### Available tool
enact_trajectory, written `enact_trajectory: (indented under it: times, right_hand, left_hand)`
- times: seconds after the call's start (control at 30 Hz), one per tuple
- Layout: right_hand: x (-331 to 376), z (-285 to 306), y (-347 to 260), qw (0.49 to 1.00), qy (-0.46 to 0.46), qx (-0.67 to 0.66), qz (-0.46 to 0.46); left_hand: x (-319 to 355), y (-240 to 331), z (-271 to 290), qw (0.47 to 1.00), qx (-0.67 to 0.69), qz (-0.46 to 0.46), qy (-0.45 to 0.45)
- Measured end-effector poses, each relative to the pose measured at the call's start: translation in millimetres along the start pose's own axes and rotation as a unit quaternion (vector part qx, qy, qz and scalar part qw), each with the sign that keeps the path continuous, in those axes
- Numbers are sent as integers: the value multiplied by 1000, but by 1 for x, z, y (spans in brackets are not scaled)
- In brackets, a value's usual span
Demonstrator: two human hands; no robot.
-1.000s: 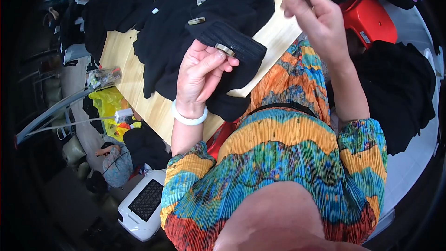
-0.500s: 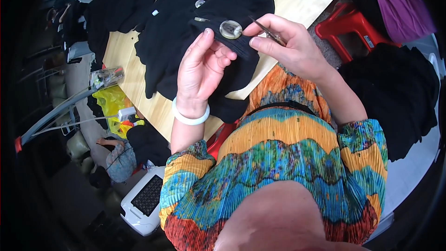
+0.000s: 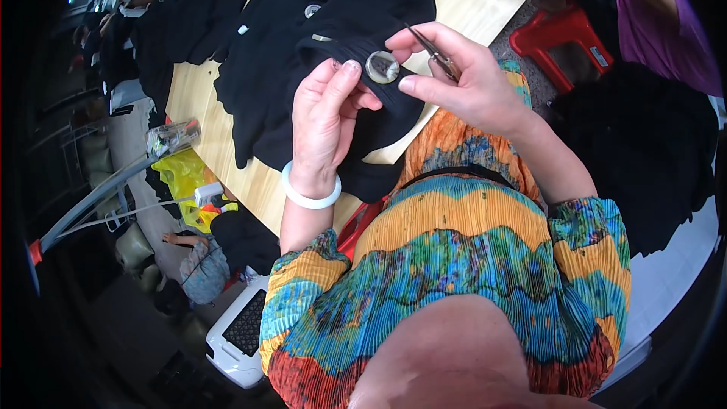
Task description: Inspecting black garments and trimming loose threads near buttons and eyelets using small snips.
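Observation:
A black knitted garment (image 3: 284, 76) is spread over the table. On it, between my hands, sits a large grey-brown round button (image 3: 382, 67) with pale thread at its right side. My left hand (image 3: 326, 110), a white bangle at its wrist, is closed at the button's left, thumb and fingers pinching the garment. In my right hand (image 3: 469, 79) is a pair of dark, pointed thread snips (image 3: 433, 51), tips aimed up and left. The right thumb and index fingertips are close to the button's right edge, apart from each other.
Smaller buttons, such as a round one (image 3: 312, 11), show farther up the garment. To the right are a red stool (image 3: 560, 38), a pile of black cloth (image 3: 636, 159) and a person in purple (image 3: 666, 23). A yellow bag (image 3: 182, 178) hangs left of the wooden table (image 3: 197, 98).
The large button has tilted and shifted slightly right and down. My left thumb and fingers have drawn together on the cloth. At right, the person's arm has come into view.

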State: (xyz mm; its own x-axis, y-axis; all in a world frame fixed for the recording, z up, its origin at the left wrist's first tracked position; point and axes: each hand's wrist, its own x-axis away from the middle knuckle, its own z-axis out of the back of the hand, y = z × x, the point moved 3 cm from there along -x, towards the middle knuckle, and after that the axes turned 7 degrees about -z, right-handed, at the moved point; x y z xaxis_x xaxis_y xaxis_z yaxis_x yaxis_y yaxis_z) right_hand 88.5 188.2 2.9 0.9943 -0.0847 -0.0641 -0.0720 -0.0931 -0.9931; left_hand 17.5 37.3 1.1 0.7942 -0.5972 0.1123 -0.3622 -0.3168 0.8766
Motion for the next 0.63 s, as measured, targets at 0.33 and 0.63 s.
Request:
enact_trajectory:
  times: [0.33, 0.63]
  right_hand:
    - [-2, -7, 7, 999, 28, 41, 12]
    - [-3, -11, 16, 997, -2, 73, 40]
  left_hand:
    - [1, -4, 2, 999, 20, 18, 30]
    - [9, -2, 9, 989, -136, -43, -27]
